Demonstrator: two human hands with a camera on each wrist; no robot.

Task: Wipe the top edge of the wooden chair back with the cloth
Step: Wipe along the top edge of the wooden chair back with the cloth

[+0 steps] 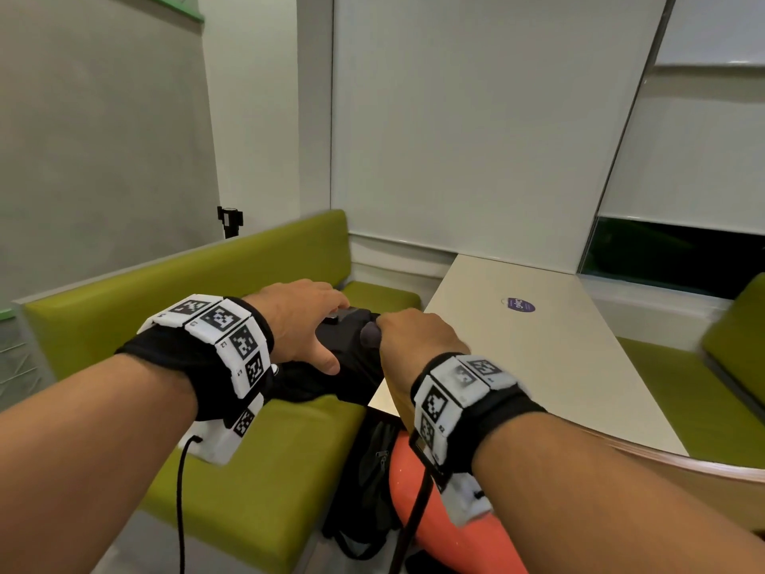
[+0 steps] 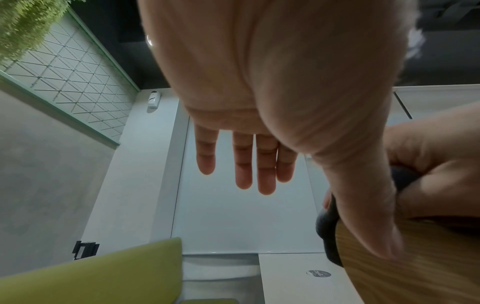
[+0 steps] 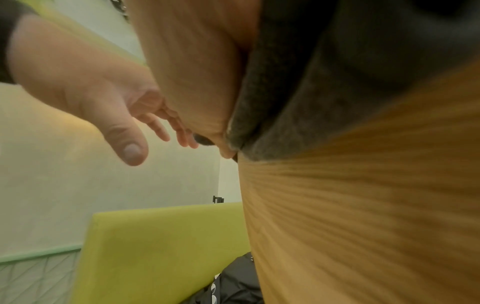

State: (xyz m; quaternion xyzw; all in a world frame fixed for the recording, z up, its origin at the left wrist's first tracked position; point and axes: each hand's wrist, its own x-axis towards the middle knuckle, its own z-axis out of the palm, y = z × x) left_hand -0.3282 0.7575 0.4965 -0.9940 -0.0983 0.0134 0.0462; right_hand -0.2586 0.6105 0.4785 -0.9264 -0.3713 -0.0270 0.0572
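A dark grey cloth (image 1: 369,334) is bunched over the left end of the wooden chair back (image 1: 703,466), whose top edge curves off to the lower right. My right hand (image 1: 418,337) grips the cloth and presses it onto the wood. In the right wrist view the cloth (image 3: 298,102) lies between my palm and the grained chair back (image 3: 363,205). My left hand (image 1: 302,321) hovers just left of the cloth, fingers (image 2: 244,164) straight and spread, holding nothing. In the left wrist view the cloth (image 2: 327,226) wraps over the chair back (image 2: 415,277).
A green bench (image 1: 269,449) runs along the left wall with a black garment or bag (image 1: 347,379) lying on it. A white table (image 1: 538,366) with a purple sticker (image 1: 519,304) stands ahead. Below are the chair's orange seat (image 1: 455,544) and a black backpack (image 1: 372,470).
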